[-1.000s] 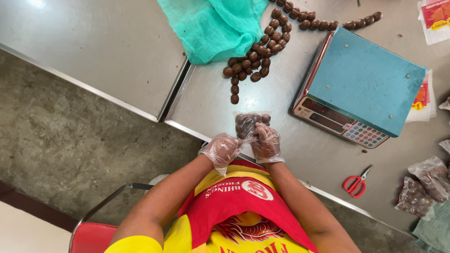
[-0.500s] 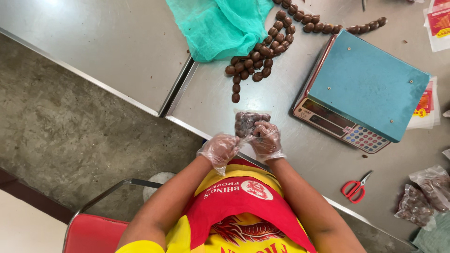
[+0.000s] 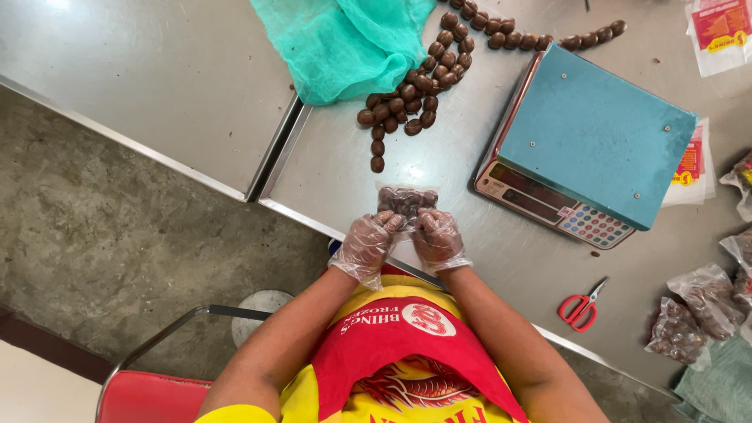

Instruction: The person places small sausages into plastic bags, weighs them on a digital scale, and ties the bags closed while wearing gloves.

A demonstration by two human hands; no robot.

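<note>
The small bag is held between the left hand and the right hand, near the edge of the tabletop. Behind it lie the loose nuts, with the cloth behind them. The scale stands to the right, the scissors before it

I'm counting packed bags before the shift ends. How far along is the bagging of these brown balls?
Done: filled clear bags lie beyond the red scissors. In hand: the left hand and right hand, both gloved, grip a small clear bag holding brown balls. Left: many loose brown balls by the green cloth; the scale is bare.
</note>
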